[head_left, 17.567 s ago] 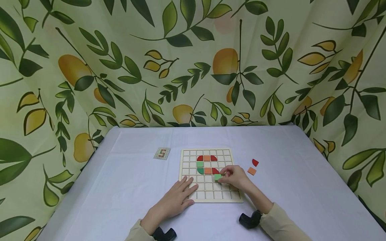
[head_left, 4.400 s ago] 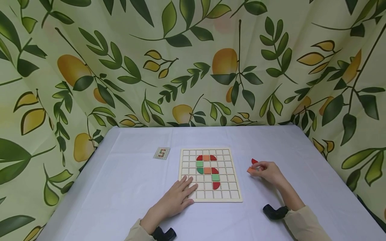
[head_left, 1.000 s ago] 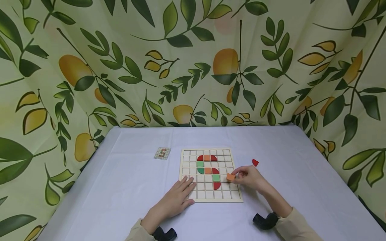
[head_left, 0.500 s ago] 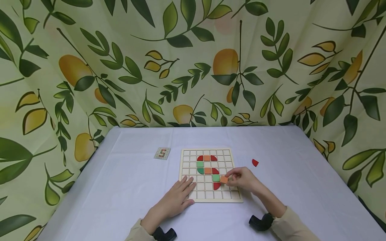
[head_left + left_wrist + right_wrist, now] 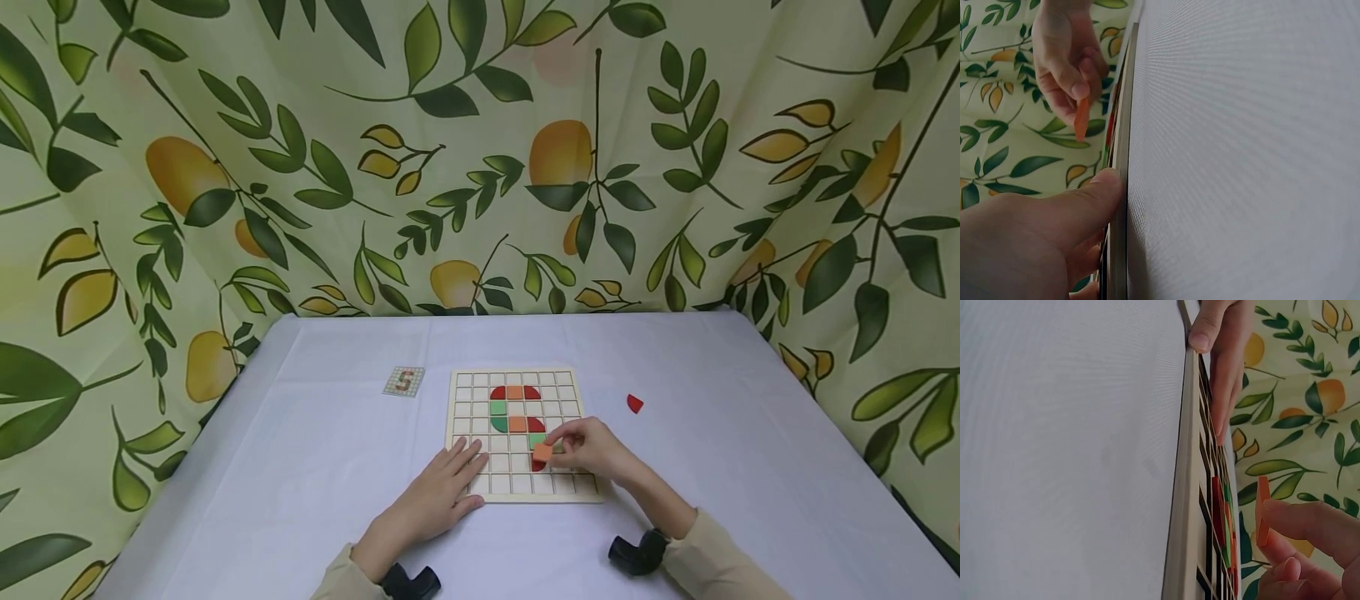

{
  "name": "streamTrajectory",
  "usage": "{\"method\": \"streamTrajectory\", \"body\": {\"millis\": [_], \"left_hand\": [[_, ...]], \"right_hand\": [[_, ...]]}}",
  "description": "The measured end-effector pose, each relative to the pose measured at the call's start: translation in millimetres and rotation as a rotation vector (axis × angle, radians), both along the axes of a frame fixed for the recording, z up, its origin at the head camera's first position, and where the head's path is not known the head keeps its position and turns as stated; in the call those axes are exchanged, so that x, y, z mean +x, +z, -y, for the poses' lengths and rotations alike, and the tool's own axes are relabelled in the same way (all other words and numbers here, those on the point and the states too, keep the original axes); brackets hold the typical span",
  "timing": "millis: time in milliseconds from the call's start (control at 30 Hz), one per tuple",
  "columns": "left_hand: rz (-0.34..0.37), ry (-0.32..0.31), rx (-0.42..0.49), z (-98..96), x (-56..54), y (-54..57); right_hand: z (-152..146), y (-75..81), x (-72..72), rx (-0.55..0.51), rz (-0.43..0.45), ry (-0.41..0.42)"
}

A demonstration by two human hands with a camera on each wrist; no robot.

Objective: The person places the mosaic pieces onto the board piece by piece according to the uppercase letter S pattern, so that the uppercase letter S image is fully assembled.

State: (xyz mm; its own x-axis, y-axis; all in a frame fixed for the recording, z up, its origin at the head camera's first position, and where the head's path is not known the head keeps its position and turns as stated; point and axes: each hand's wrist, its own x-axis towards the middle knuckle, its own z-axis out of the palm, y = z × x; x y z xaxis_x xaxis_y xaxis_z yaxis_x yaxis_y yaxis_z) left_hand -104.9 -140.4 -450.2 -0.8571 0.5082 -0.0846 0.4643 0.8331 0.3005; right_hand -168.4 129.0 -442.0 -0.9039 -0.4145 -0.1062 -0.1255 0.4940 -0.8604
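A wooden grid board point(image 5: 573, 492) lies mid-table, holding red, orange and green tiles laid in a curving shape. My right hand point(image 5: 592, 448) pinches an orange square tile point(image 5: 542, 452) between thumb and fingertips, above the board. In the right wrist view this orange tile point(image 5: 1263, 510) stands off the board's surface. It partly covers a red quarter-round tile point(image 5: 537, 467) below the light green tile point(image 5: 537, 437). My left hand point(image 5: 438, 492) rests with spread, straight fingers on the board's lower left corner; its thumb point(image 5: 1107, 181) lies at the board's edge in the left wrist view.
A small card point(image 5: 403, 382) with an S pattern on a grid lies left of the board. One loose red quarter-round tile point(image 5: 635, 404) lies to the right. A leaf-and-fruit curtain point(image 5: 480, 208) hangs behind the white-covered table point(image 5: 697, 375).
Over the last second my right hand has carried the orange tile leftward across the board. Earlier it reached for that tile beside the loose red one. My left hand has stayed in place.
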Motion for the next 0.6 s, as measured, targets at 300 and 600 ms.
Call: {"method": "streamTrajectory", "body": {"millis": [300,600], "left_hand": [[0.000,-0.004,-0.012,1.0,-1.2,-3.5],[-0.011,-0.004,-0.014,1.3,-1.8,-3.8]], "right_hand": [[8,-2.8,0.4,0.019,-0.006,0.025],[13,-6.4,-0.4,0.013,-0.051,0.063]]}}
